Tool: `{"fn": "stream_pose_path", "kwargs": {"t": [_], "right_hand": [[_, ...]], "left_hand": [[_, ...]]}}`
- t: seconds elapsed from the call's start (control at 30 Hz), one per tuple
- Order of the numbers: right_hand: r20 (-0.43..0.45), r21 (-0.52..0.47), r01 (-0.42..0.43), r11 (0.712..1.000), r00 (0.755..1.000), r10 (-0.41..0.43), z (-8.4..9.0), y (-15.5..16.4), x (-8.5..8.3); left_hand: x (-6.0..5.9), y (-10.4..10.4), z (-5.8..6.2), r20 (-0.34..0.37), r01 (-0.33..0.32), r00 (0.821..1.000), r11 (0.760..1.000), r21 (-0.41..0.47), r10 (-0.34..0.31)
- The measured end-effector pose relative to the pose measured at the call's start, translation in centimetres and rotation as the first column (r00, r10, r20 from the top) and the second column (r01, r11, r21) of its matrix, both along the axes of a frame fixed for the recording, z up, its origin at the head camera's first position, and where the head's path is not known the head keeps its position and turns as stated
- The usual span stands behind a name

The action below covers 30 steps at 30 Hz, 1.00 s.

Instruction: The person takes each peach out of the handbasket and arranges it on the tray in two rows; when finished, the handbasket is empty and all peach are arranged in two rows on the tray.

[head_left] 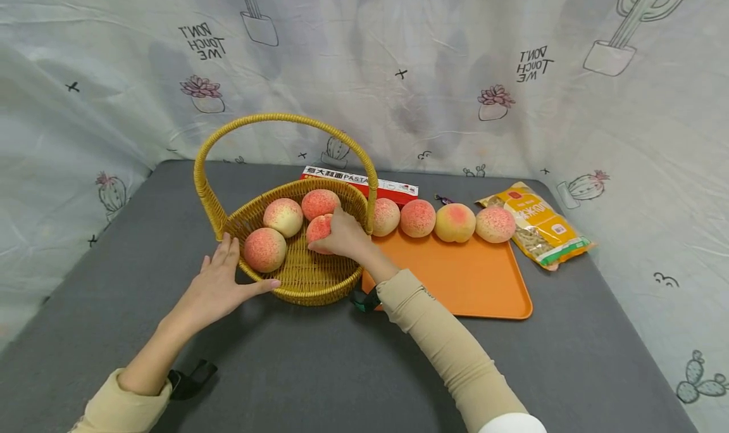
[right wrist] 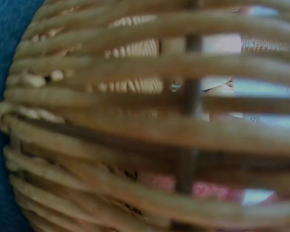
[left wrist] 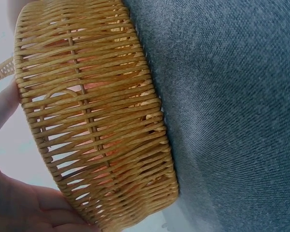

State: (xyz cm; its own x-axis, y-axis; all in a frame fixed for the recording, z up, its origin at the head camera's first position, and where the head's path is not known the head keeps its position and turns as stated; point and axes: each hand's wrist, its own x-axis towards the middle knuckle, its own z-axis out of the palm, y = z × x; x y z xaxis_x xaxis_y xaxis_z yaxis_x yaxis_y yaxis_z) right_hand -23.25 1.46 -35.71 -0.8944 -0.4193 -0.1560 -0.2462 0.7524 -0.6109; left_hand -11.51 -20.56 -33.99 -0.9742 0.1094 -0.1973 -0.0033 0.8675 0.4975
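Note:
A woven wicker basket (head_left: 310, 294) with a tall arched handle stands on the dark table. My right hand (head_left: 348, 235) reaches over its right rim and grips a pinkish-red peach (head_left: 317, 229) inside, covering part of it. Three other peaches lie in the basket: one at the left (head_left: 264, 251), a paler one behind it (head_left: 283, 218) and a red one at the back (head_left: 321, 203). At the front left, my left hand (head_left: 213, 286) rests against the rim with fingers extended and thumb spread. The basket's wall (left wrist: 96, 116) fills much of the left wrist view.
To the right lies an orange tray (head_left: 450, 281), with several peaches (head_left: 417, 218) in a row along its back edge. Behind are a red and white pasta box (head_left: 393, 189) and a small dark wrapped item (head_left: 443, 199). A yellow food bag (head_left: 538, 224) lies at the far right.

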Motion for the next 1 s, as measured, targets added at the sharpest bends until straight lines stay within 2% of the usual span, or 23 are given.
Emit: {"fn": "stream_pose_path", "kwargs": {"t": [0.13, 0.27, 0.4, 0.6, 0.8, 1.0], "right_hand": [[-0.037, 0.021, 0.031, 0.999, 0.999, -0.031, 0.0, -0.1, 0.1], [-0.093, 0.026, 0.029, 0.999, 0.995, -0.027, 0.1, 0.0, 0.4], [-0.139, -0.021, 0.038, 0.999, 0.99, -0.041, 0.2, 0.2, 0.8], [-0.209, -0.172, 0.076, 0.982, 0.972, -0.112, 0.5, 0.7, 1.7], [-0.213, -0.365, 0.093, 0.926, 0.96, -0.18, 1.2, 1.7, 3.2], [-0.198, -0.56, 0.037, 0.828, 0.964, -0.177, 2.6, 2.6, 4.5]], "left_hand": [[-0.1, 0.1, -0.1, -0.011, -0.003, 1.0, 1.0, -0.005, 0.003], [-0.1, 0.1, -0.2, -0.014, -0.005, 1.0, 1.0, -0.005, 0.005], [-0.1, 0.0, -0.2, -0.017, -0.005, 1.0, 1.0, -0.004, 0.005], [-0.2, -0.1, -0.3, -0.003, -0.005, 1.0, 1.0, 0.001, 0.005], [-0.1, -0.1, -0.3, -0.003, -0.001, 1.0, 1.0, -0.002, 0.001], [0.0, -0.1, -0.2, -0.013, -0.002, 1.0, 1.0, -0.008, 0.001]]}}
